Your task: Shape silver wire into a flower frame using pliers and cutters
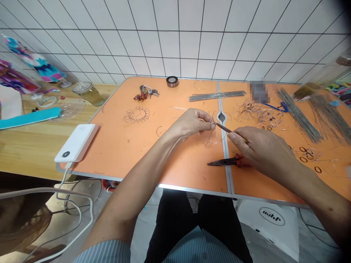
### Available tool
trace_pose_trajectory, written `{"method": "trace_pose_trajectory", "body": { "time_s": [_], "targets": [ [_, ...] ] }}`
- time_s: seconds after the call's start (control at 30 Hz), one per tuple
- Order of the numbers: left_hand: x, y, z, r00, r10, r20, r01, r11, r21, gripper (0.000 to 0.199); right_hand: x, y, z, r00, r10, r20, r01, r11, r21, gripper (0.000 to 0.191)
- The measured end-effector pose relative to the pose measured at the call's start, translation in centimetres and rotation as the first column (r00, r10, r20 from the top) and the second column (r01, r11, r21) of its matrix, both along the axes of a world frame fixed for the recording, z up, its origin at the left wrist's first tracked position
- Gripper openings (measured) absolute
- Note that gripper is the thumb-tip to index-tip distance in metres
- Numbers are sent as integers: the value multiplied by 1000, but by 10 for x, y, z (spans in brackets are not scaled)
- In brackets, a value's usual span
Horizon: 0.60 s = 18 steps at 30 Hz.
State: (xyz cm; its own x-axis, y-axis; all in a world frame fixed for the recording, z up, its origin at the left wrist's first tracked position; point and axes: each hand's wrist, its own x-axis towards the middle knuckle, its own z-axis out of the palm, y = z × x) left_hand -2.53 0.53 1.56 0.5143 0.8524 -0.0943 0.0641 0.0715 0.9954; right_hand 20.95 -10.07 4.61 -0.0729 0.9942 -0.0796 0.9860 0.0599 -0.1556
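My left hand pinches a thin wire piece whose fine loops hang over the orange table. In my right hand is a slim tool with a dark metal tip. Its tip meets the wire at my left fingertips; the tool's handle is mostly hidden by the fingers. Just below my right hand lie long-nosed pliers with red handles, partly covered by that hand. A looped wire ring rests on the table further left.
Wire bundles lie at the back and right, near tangled wires and small dark rings. A tape roll and keys sit at the back. At left are a white power bank and a lidded cup.
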Motion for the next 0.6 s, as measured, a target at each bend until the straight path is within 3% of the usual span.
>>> {"method": "trace_pose_trajectory", "body": {
  "time_s": [0.6],
  "targets": [
    [4, -6, 8, 1000, -11, 28, 13, 998, -63, 17, -5, -2, -3, 998, -18, 57, 10, 989, 146, 57]
  ]
}}
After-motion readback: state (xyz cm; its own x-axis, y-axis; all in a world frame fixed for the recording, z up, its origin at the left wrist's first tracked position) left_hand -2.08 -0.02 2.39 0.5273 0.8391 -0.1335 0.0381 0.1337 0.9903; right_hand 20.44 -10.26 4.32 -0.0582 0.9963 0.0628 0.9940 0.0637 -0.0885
